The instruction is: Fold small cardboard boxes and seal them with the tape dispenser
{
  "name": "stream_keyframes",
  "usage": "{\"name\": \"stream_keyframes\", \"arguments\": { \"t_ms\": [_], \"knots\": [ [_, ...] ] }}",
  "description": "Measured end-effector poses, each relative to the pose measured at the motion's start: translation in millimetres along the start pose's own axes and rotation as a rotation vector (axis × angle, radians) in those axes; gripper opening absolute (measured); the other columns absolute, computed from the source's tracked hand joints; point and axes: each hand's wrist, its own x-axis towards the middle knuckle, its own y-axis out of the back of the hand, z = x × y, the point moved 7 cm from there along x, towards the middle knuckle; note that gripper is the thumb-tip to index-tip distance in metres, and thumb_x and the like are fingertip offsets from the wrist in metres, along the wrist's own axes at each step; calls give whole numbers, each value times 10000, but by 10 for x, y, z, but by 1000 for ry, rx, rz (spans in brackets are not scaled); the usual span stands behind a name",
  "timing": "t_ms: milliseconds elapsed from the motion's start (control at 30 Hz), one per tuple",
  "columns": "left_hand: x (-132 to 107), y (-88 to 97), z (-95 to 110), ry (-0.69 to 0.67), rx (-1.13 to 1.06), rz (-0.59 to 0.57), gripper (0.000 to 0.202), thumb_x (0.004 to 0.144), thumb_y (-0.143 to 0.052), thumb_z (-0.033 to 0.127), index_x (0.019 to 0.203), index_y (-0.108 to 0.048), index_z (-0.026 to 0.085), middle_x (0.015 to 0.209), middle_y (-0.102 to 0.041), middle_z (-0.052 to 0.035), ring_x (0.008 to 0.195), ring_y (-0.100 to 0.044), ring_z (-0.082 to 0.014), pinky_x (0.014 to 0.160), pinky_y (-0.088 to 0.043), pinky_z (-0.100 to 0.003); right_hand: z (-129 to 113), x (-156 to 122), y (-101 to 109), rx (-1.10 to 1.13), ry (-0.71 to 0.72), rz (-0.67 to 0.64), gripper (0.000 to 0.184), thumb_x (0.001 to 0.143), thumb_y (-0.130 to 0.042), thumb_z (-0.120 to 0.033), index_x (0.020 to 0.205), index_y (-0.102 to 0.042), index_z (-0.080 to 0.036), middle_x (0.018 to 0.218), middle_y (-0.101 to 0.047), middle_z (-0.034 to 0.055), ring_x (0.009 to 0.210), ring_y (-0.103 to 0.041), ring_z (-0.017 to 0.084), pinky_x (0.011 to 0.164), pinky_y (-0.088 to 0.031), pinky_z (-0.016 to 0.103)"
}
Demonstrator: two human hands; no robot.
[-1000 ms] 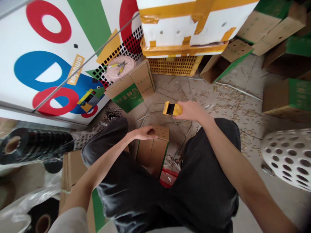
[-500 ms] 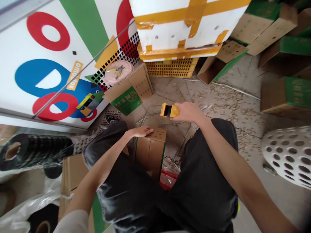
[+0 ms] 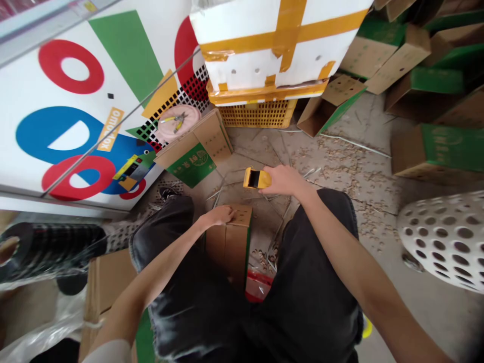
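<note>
Carton (image 3: pixel 229 247): upright on the floor (image 3: pixel 260 148), top closed, right here in front of us!
Crate (image 3: pixel 257 115): beyond the carton, under a taped white box (image 3: pixel 280 45).
Right hand (image 3: pixel 283 181): just beyond the carton, fingers clenched round a yellow tape dispenser (image 3: pixel 257 178).
Left hand (image 3: pixel 217 217): on the carton's top, fingers relaxed, not gripping.

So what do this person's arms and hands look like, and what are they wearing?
The bare left hand and bare right hand show no gloves, rings or watch. Both forearms are uncovered. A pale grey fabric sleeve appears at the bottom edge on the left arm; no sleeve shows on the right arm.
</note>
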Motion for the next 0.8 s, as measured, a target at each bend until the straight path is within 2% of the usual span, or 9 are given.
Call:
{"name": "stream_keyframes", "arguments": {
  "t_ms": [133, 267, 400, 533, 700, 800],
  "knots": [
    [-245, 117, 38, 169, 88, -33, 434, 1110, -435, 272, 986, -815, 105, 1043, -806, -214, 1002, -786, -266, 916, -549, -318, -8, -7, -10, -3, 7, -19, 645, 855, -746, -667, 1283, -690, -187, 1116, -795, 183, 1006, -761, 351, 767, -475, 357],
    [-452, 267, 151, 253, 161, -19, 425, 1093, -462, 253, 972, -831, 80, 1018, -802, -243, 1027, -796, -312, 886, -561, -337, -7, -10, -24, -7, 7, -20, 622, 845, -763, -639, 1273, -694, -192, 1098, -800, 177, 1003, -766, 352, 748, -471, 352],
    [-559, 357, 212, 337, 216, 32, 417, 1090, -465, 258, 998, -836, 91, 1053, -801, -241, 1042, -798, -326, 864, -574, -341, 7, -25, -28, -8, 5, -9, 611, 838, -758, -643, 1248, -695, -195, 1104, -800, 179, 994, -770, 355, 729, -469, 354],
    [-551, 351, 278, 317, 189, 80, 465, 1109, -446, 326, 985, -837, 108, 997, -797, -240, 993, -803, -325, 811, -567, -342, 11, -28, -35, -17, 18, -15, 613, 836, -748, -650, 1247, -691, -200, 1105, -801, 177, 1000, -773, 361, 728, -473, 358],
    [-559, 327, 357, 234, 133, 119, 516, 1117, -401, 314, 929, -837, 112, 920, -787, -245, 883, -791, -302, 757, -526, -346, -2, 20, -55, -36, 19, -37, 616, 839, -739, -655, 1245, -688, -196, 1111, -798, 182, 1014, -771, 368, 741, -478, 366],
    [-647, 359, 307, 198, 65, 141, 479, 1100, -462, 337, 860, -829, 143, 857, -784, -199, 829, -773, -268, 734, -490, -324, -29, 49, -55, -38, 32, -40, 618, 841, -733, -665, 1236, -686, -191, 1091, -797, 180, 1009, -771, 366, 751, -479, 365]
  ]
}}
